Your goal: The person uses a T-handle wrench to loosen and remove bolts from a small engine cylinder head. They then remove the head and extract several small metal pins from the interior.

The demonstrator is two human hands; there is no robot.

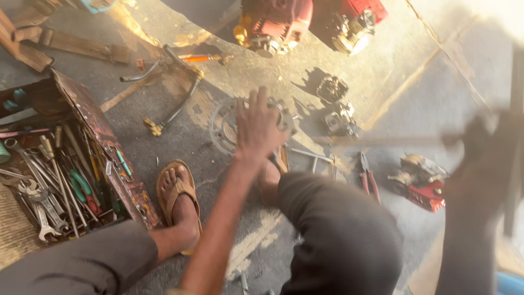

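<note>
My left hand (259, 124) rests on a round toothed metal wheel (220, 124) that lies flat on the concrete floor, fingers spread over its hub and curled onto it. My right hand (487, 146) is raised at the right and badly blurred. It looks closed around a long thin bar (382, 140) that reaches left toward the wheel. I squat over the wheel with a sandalled foot (177, 196) on the floor to its left.
An open rusty toolbox (90, 117) full of spanners (43, 210) stands at the left. Red-handled pliers (367, 177), a red engine part (424, 186), two small metal engine pieces (333, 87), a bent steel rod (183, 101) and red motors (273, 24) lie around.
</note>
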